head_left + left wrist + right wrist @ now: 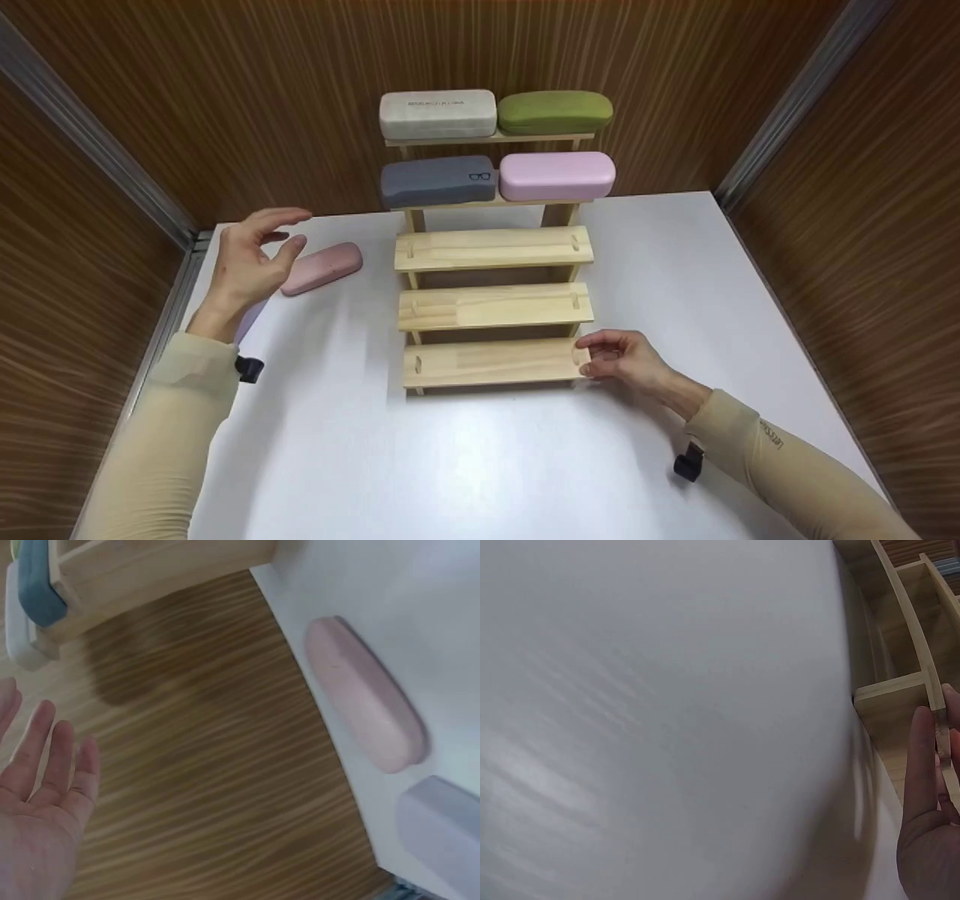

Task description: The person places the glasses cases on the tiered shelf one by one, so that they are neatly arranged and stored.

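Observation:
A stepped wooden display rack (495, 307) with several tiers stands on the white table. My right hand (628, 360) pinches the right end of its lowest board, thumb at the front edge; in the right wrist view the thumb (920, 765) lies along that board. My left hand (251, 259) is raised to the left of the rack, fingers apart and holding nothing. Beside it in the head view lies a dusty-pink glasses case (324, 268). A lavender case (442, 829) is partly hidden behind the left wrist in the head view.
On the top tier sit a whitish glasses case (438, 115) and a green one (555, 112). Below them are a grey-blue case (437, 182) and a light pink case (557, 176). Wood-grain panels (300, 97) with metal corner strips enclose the table (480, 465).

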Available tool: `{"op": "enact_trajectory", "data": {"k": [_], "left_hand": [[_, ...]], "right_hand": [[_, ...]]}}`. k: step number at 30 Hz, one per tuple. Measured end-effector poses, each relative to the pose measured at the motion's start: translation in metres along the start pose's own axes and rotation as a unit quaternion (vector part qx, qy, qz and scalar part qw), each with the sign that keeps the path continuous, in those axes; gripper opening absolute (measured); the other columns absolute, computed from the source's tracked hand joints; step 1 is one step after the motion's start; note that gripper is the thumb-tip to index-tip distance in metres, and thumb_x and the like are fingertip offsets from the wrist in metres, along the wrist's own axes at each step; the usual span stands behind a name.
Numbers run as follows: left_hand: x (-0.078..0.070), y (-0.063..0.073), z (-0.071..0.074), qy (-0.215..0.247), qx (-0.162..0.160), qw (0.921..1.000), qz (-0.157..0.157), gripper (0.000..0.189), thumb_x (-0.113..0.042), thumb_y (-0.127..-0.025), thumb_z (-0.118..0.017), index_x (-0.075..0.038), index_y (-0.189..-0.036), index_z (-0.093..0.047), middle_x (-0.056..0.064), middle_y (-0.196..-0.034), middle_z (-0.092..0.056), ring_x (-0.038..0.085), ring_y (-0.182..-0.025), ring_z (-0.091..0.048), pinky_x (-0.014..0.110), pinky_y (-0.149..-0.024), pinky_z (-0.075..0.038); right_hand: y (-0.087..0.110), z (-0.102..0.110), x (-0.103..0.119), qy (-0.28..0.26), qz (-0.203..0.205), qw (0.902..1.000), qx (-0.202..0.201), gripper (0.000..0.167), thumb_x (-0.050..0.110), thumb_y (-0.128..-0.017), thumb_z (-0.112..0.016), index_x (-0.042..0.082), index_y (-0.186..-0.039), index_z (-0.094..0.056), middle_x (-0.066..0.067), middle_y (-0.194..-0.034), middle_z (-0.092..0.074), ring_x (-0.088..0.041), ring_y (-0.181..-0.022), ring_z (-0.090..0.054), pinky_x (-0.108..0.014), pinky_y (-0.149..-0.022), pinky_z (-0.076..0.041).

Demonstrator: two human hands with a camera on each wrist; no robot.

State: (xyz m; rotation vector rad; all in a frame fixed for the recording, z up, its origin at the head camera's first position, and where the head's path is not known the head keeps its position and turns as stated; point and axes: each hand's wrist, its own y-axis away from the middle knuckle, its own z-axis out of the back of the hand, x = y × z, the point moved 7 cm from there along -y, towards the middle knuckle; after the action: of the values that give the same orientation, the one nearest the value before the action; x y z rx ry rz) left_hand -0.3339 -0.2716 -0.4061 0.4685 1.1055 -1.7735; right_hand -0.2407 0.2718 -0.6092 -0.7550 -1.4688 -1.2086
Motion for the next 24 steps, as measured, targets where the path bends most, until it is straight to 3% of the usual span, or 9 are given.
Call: {"op": "enact_trajectory", "data": {"k": [10,19,22,24], "left_hand": [[0.039,0.037,0.009,-0.021,-0.015,0.9967,0.077,0.034,-0.003,-0.101,-0.079,-0.005,-0.135,-0.080,0.018,-0.138,-0.079,-0.009,-0.117,-0.062,0.003,-0.096,-0.051],[0.073,0.066,0.020,-0.046,-0.044,0.9917,0.111,0.035,-0.002,-0.098,-0.082,-0.003,-0.134,-0.081,0.023,-0.135,-0.080,-0.018,-0.107,-0.060,-0.004,-0.090,-0.049],[0.084,0.077,0.026,-0.068,-0.052,0.9869,0.137,0.036,-0.005,-0.098,-0.082,-0.005,-0.135,-0.081,0.022,-0.136,-0.080,-0.011,-0.108,-0.062,-0.004,-0.089,-0.049],[0.093,0.084,0.030,-0.083,-0.054,0.9832,0.153,0.038,-0.005,-0.098,-0.082,-0.006,-0.136,-0.080,0.023,-0.137,-0.079,0.003,-0.113,-0.068,-0.004,-0.088,-0.048]], "right_hand": [[0.000,0.000,0.005,0.004,0.028,0.9995,0.013,0.053,-0.013,-0.090,-0.081,-0.022,-0.139,-0.062,0.005,-0.100,-0.080,-0.006,-0.088,-0.080,-0.023,-0.081,-0.071],[0.000,-0.001,0.002,0.007,0.018,0.9998,0.009,0.055,-0.014,-0.090,-0.079,-0.022,-0.140,-0.060,0.004,-0.102,-0.082,-0.006,-0.089,-0.080,-0.027,-0.082,-0.072],[0.001,-0.001,0.002,0.009,0.018,0.9998,0.007,0.055,-0.013,-0.090,-0.080,-0.021,-0.141,-0.060,0.004,-0.101,-0.081,-0.006,-0.088,-0.080,-0.027,-0.082,-0.072],[0.002,0.000,0.001,0.009,0.018,0.9998,0.007,0.055,-0.013,-0.090,-0.080,-0.021,-0.140,-0.060,0.004,-0.101,-0.080,-0.006,-0.088,-0.079,-0.027,-0.082,-0.072]]}}
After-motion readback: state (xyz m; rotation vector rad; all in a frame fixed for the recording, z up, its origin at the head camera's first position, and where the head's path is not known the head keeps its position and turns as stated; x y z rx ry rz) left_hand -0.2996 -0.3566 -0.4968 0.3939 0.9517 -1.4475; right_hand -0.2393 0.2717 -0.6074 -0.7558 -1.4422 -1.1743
